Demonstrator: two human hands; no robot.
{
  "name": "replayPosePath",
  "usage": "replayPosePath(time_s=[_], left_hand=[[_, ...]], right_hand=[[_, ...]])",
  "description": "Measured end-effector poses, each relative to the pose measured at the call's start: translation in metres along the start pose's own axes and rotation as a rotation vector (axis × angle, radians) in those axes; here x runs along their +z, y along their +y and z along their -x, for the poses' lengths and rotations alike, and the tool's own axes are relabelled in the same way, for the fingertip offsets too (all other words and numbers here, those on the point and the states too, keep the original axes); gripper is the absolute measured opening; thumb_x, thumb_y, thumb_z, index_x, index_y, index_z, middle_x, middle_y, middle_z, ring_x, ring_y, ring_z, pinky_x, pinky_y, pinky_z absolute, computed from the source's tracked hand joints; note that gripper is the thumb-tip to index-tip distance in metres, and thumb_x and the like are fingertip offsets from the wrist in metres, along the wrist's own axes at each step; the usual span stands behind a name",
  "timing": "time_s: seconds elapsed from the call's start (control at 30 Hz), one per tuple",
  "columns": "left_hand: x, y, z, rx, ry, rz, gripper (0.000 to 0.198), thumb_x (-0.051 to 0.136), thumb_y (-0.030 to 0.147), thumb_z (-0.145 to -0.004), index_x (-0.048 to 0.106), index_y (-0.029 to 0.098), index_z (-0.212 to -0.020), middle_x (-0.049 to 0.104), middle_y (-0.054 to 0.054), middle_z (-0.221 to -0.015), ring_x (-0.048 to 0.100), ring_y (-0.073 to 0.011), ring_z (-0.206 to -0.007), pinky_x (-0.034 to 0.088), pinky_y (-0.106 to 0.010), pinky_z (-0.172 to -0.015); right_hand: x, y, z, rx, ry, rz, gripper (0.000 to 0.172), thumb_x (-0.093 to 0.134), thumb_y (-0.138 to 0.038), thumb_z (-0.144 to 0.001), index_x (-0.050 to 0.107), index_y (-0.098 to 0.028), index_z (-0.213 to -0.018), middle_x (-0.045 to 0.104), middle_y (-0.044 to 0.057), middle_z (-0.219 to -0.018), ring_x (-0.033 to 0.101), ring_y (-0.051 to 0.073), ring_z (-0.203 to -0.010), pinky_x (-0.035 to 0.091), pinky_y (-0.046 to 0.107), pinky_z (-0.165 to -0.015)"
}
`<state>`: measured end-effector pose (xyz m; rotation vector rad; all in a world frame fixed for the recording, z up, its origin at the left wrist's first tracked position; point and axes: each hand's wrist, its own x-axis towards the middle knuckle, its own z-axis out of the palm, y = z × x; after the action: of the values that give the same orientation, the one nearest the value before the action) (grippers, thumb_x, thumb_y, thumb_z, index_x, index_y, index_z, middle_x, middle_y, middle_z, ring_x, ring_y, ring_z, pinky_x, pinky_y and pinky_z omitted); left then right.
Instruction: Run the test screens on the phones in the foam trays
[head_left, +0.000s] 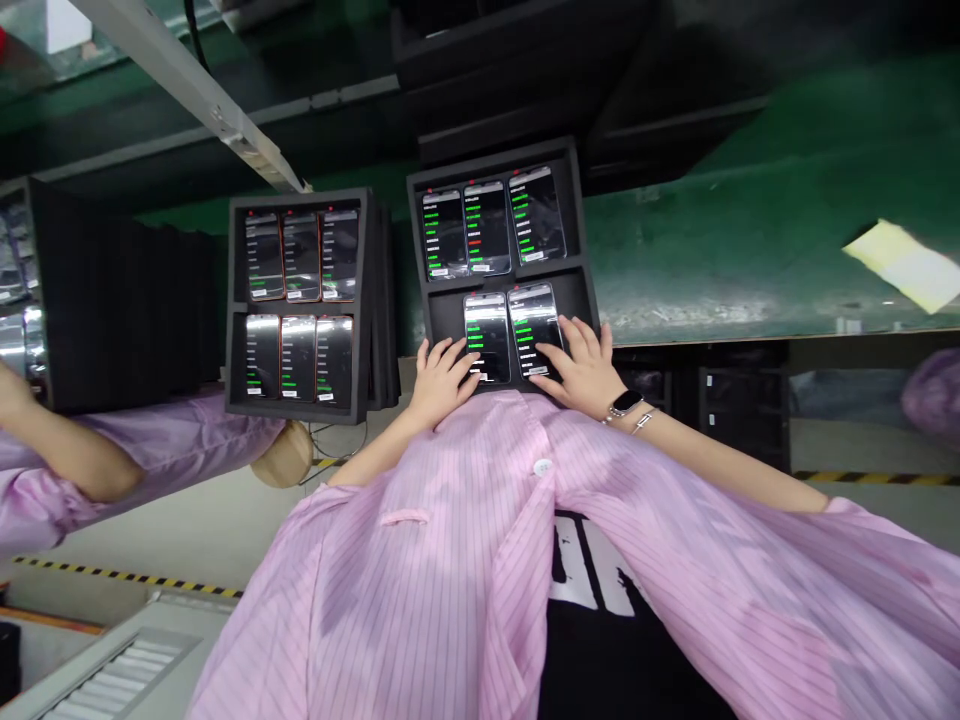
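A black foam tray (495, 277) lies in front of me, split into two rows. Its far row holds three lit phones, among them a phone (486, 228) with one red line of text. In the near row lie a left phone (486, 325) and a right phone (535, 325), both showing green text. My left hand (444, 380) rests at the tray's near left, fingers spread, fingertips by the left phone's lower edge. My right hand (589, 370) has its fingers apart, with thumb and index finger over the right phone's edge. Neither hand grasps a phone.
To the left stands a stack of black trays (365, 300), its top one full of phones. Further left are more trays (112, 300) and a co-worker's arm (67, 440). A yellowish paper (907, 265) lies on the green bench (712, 260). A wooden stool (283, 455) is below.
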<state>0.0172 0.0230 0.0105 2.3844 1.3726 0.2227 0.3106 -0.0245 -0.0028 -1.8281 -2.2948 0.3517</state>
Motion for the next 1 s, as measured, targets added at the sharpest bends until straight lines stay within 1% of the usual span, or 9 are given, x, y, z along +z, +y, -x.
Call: replayPosePath(time_s=[0.13, 0.23, 0.37, 0.5, 0.63, 0.73, 0.83, 0.9, 1.0], left_hand=[[-0.020, -0.021, -0.039, -0.092, 0.148, 0.011, 0.060, 0.057, 0.060, -0.100, 0.059, 0.024, -0.147, 0.050, -0.013, -0.164, 0.038, -0.0359, -0.156, 0.023, -0.059, -0.133], [-0.033, -0.042, -0.081, -0.157, 0.222, 0.025, 0.065, 0.053, 0.064, -0.101, 0.057, 0.022, -0.149, 0.046, -0.016, -0.165, 0.032, -0.0380, -0.159, 0.026, -0.058, -0.132], [-0.038, -0.062, -0.120, -0.187, 0.231, -0.005, 0.061, 0.054, 0.066, -0.100, 0.064, 0.024, -0.143, 0.043, -0.015, -0.168, 0.027, -0.0412, -0.161, 0.025, -0.062, -0.131], [-0.036, -0.075, -0.147, -0.188, 0.180, -0.058, 0.052, 0.060, 0.064, -0.098, 0.076, 0.023, -0.125, 0.044, -0.015, -0.167, 0.025, -0.0453, -0.161, 0.018, -0.067, -0.132], [-0.037, -0.096, -0.189, -0.191, 0.187, -0.038, 0.052, 0.061, 0.066, -0.097, 0.076, 0.024, -0.124, 0.046, -0.013, -0.166, 0.025, -0.0458, -0.161, 0.014, -0.070, -0.132], [-0.040, -0.108, -0.217, -0.197, 0.236, -0.005, 0.058, 0.057, 0.072, -0.097, 0.075, 0.026, -0.124, 0.046, -0.012, -0.167, 0.024, -0.0454, -0.161, 0.014, -0.073, -0.131], [-0.043, -0.108, -0.220, -0.201, 0.278, 0.024, 0.059, 0.054, 0.073, -0.098, 0.073, 0.026, -0.128, 0.044, -0.011, -0.168, 0.023, -0.0430, -0.162, 0.018, -0.068, -0.132], [-0.042, -0.101, -0.205, -0.212, 0.308, 0.034, 0.060, 0.053, 0.070, -0.099, 0.066, 0.026, -0.138, 0.042, -0.012, -0.168, 0.024, -0.0398, -0.162, 0.022, -0.062, -0.133], [-0.035, -0.086, -0.171, -0.248, 0.320, 0.063, 0.067, 0.049, 0.069, -0.102, 0.052, 0.023, -0.150, 0.042, -0.016, -0.167, 0.032, -0.0354, -0.160, 0.028, -0.055, -0.132]], right_hand=[[-0.014, 0.013, -0.054, 0.018, 0.063, -0.057, 0.070, 0.041, -0.065, -0.103, 0.051, -0.016, -0.152, 0.042, 0.020, -0.166, 0.029, 0.041, -0.158, 0.016, 0.073, -0.127], [-0.018, 0.020, -0.103, 0.023, 0.072, -0.061, 0.068, 0.038, -0.064, -0.104, 0.051, -0.018, -0.153, 0.041, 0.020, -0.167, 0.028, 0.042, -0.157, 0.015, 0.074, -0.126], [-0.010, 0.019, -0.149, 0.021, 0.052, -0.067, 0.065, 0.042, -0.066, -0.102, 0.062, -0.022, -0.146, 0.037, 0.021, -0.166, 0.032, 0.049, -0.151, 0.016, 0.081, -0.121], [0.005, 0.020, -0.184, 0.055, 0.034, -0.103, 0.061, 0.047, -0.067, -0.100, 0.071, -0.022, -0.134, 0.040, 0.021, -0.162, 0.039, 0.051, -0.143, 0.018, 0.085, -0.116], [0.014, 0.031, -0.229, 0.085, 0.067, -0.070, 0.060, 0.048, -0.068, -0.099, 0.071, -0.024, -0.132, 0.040, 0.019, -0.163, 0.037, 0.052, -0.143, 0.015, 0.089, -0.113], [0.010, 0.036, -0.257, 0.135, 0.039, 0.028, 0.062, 0.044, -0.068, -0.101, 0.067, -0.024, -0.137, 0.037, 0.018, -0.166, 0.036, 0.052, -0.144, 0.017, 0.090, -0.112], [-0.001, 0.033, -0.260, 0.125, 0.063, 0.047, 0.064, 0.039, -0.068, -0.103, 0.064, -0.023, -0.140, 0.032, 0.018, -0.169, 0.035, 0.051, -0.147, 0.016, 0.087, -0.115], [-0.008, 0.026, -0.246, 0.067, 0.110, 0.002, 0.065, 0.037, -0.068, -0.103, 0.062, -0.022, -0.142, 0.031, 0.018, -0.171, 0.032, 0.050, -0.151, 0.014, 0.084, -0.119], [-0.011, 0.012, -0.214, -0.025, 0.118, -0.083, 0.069, 0.035, -0.067, -0.104, 0.054, -0.020, -0.150, 0.038, 0.019, -0.168, 0.029, 0.048, -0.154, 0.011, 0.079, -0.124]])
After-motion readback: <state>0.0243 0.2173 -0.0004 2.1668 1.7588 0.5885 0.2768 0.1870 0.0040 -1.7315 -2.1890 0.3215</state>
